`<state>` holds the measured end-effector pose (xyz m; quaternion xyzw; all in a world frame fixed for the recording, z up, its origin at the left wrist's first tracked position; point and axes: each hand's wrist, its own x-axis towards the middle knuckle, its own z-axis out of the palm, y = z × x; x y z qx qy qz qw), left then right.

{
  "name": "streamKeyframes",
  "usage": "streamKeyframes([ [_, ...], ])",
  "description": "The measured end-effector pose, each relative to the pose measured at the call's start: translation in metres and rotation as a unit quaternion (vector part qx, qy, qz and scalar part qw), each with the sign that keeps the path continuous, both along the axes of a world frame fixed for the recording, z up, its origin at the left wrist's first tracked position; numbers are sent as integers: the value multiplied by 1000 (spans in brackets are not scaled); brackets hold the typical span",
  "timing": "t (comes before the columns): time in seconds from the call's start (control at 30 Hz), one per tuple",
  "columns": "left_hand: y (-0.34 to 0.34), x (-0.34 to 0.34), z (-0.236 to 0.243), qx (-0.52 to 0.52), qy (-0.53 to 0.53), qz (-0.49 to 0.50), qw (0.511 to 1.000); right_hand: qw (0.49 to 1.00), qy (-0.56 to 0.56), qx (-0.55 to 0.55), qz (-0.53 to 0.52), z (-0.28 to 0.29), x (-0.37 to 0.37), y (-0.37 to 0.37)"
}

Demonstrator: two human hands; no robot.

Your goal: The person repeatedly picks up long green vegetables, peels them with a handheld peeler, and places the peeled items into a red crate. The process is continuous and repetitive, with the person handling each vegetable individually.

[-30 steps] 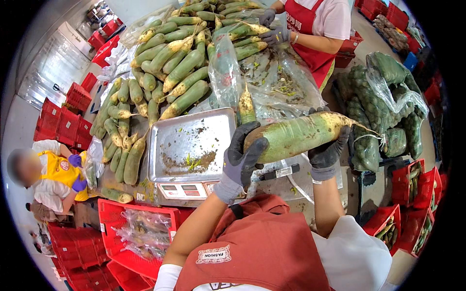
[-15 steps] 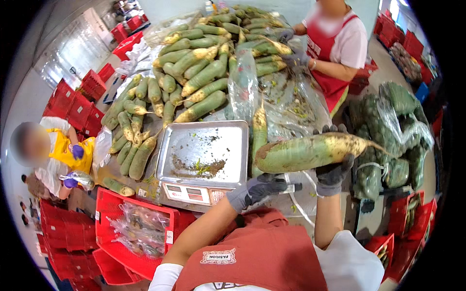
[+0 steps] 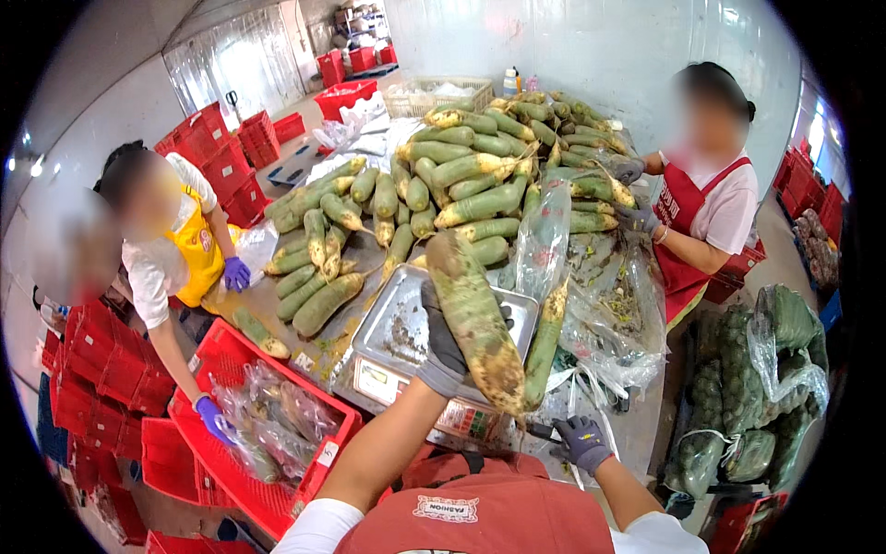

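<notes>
My left hand [image 3: 445, 343], in a grey and black glove, is wrapped round a large green radish [image 3: 475, 319]. The radish hangs tilted over the scale, its yellowish root end down towards me. At the front edge of the table my gloved right hand [image 3: 583, 443] has its fingers closed on a small dark tool [image 3: 543, 430], its exact kind unclear. Beneath the held radish is the scale [image 3: 388, 328], its metal pan soiled with dirt. Another green radish [image 3: 548, 343] lies just right of the pan.
A big pile of green radishes [image 3: 471, 171] covers the far table. Clear plastic bags [image 3: 604, 328] lie at right. A red crate [image 3: 318, 485] holds bagged radishes; a purple-gloved co-worker [image 3: 214, 420] reaches into it. Another co-worker [image 3: 701, 208] handles radishes at far right. Bagged green produce [image 3: 738, 397] is stacked beyond.
The radish has moved left from my right hand into my left and turned from level to steeply tilted. My right hand has lowered to the table edge. The left co-worker now reaches into the crate.
</notes>
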<state>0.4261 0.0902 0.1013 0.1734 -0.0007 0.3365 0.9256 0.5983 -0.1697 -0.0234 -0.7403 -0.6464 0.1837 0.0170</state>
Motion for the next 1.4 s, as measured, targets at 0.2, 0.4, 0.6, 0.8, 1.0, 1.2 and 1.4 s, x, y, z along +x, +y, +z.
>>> streamKeyframes([
  [0.2, -8, -31, 20, 8, -54, -48, 997, 977, 208, 25, -52, 1, 47, -20],
  [0.4, -17, -23, 11, 69, 11, -131, 989, 862, 436, 236, -105, 151, 28, 34],
  [0.6, -37, -17, 12, 226, 216, -39, 949, 882, 343, 321, -39, 224, 8, 55],
  [0.8, -52, -11, 26, 343, 284, 22, 895, 910, 160, 380, -39, 242, 3, 76],
  [1.0, -59, -13, 36, 360, 316, 26, 877, 953, 83, 282, -77, 243, 3, 91],
  [1.2, -55, -8, 39, 316, 287, 4, 905, 951, 70, 299, 24, 215, 7, 85],
  [1.4, -57, -10, 35, 294, 274, -22, 915, 921, 110, 373, -35, 224, 8, 92],
])
